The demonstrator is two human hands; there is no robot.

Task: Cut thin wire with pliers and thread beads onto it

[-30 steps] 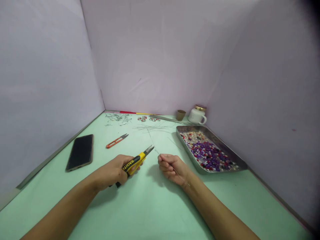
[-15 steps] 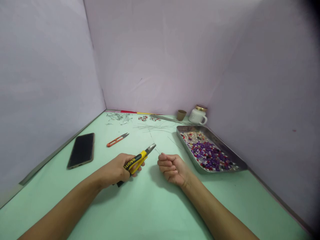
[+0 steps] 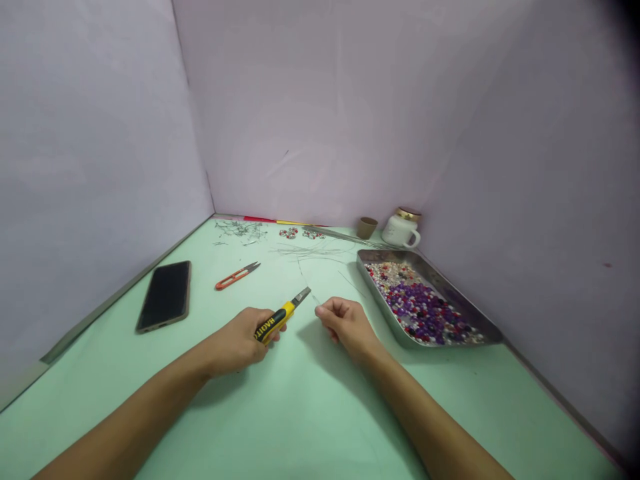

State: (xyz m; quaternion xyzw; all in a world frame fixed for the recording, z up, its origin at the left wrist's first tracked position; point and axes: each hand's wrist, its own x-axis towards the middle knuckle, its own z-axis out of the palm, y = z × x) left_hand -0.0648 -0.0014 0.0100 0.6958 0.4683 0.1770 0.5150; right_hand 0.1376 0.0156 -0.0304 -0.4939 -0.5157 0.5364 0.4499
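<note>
Head view, looking down on a pale green tabletop (image 3: 280, 427). With the left hand (image 3: 245, 340), grips black-and-yellow pliers (image 3: 283, 317), fingers closed around the handle, nose pointing up and to the right. On the handle, in yellow capitals on black, reads HAQIT or something close, with the end of the word covered by the hand. Cannot tell, at this angle, of any bite of the plier tips on the wire.

With the right hand (image 3: 347, 327), pinches a thin wire (image 3: 315, 298) between thumb and forefinger, the other fingers curled in. Runs very fine and faint from the pinch up toward the plier tips, in the gap between the two hands; cannot tell touching from merely passing close.

To the left, face up with a dark screen, a phone (image 3: 166, 293). Between phone and plier tips, farther back, orange-handled snips (image 3: 233, 277), too small for any mark to be read. Along the back, a tangle of wire bits (image 3: 240, 230), two beaded pieces (image 3: 289, 233) in red and clear, and nearer, a spread of loose wires (image 3: 313, 252). Behind them, a red-and-yellow strip (image 3: 260, 219). Farther right, a brown pot (image 3: 367, 228) beside a white mug (image 3: 397, 231) with a gold-coloured lid. To the right of the right hand, well apart, a metal tray (image 3: 453, 293) of purple, red and pale beads (image 3: 420, 310).
</note>
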